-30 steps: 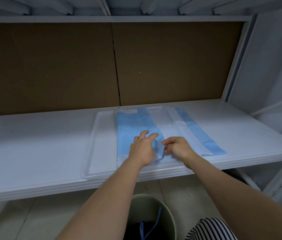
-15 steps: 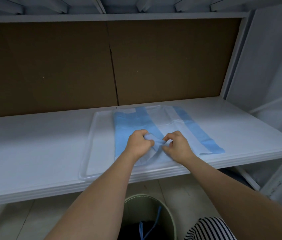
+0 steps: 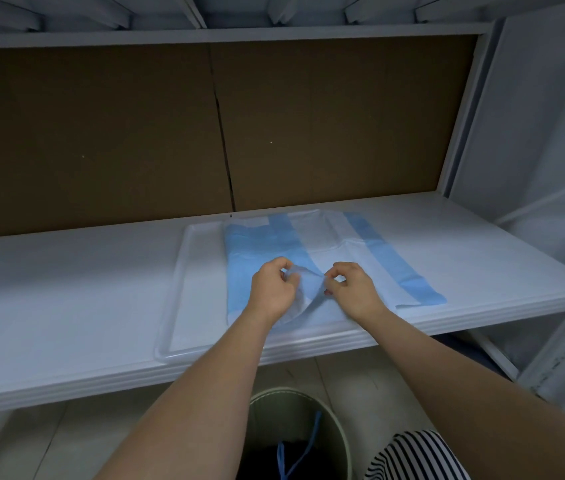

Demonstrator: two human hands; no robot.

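The plastic sheet (image 3: pixel 309 289) was thin, pale and half see-through, whitish with a faint blue cast. It rose in a soft crumpled ridge between the two hands. It was the top layer of a flat blue-and-white pile (image 3: pixel 249 251) that lay in a clear tray (image 3: pixel 177 306) on the white shelf (image 3: pixel 66 306), towards the shelf's front edge. The pile showed broad blue bands beside white ones. One long blue strip (image 3: pixel 388 265) ran off the tray's right side onto the bare shelf.

The left hand (image 3: pixel 272 292) had its fingers curled in, pinching the sheet's left side. The right hand (image 3: pixel 355 289) pinched the other side between thumb and bent fingers, close to the left, with only the raised fold between them. Both hands hovered just above the pile.

I could not tell how many layers the pile held, nor whether the pieces were bags or plain sheets. The knuckles hid the fingertips, so the exact spot of each pinch was out of sight. The forearms covered the near edge of the pile and part of the tray's front rim.

Behind the shelf stood a brown cardboard back panel (image 3: pixel 101 133). Below it a round bin (image 3: pixel 336 420) was partly covered by the arms. Its inside was dark, with a blue cord (image 3: pixel 308 441) showing. A bit of striped cloth (image 3: pixel 412 455) was cut off at the bottom edge.
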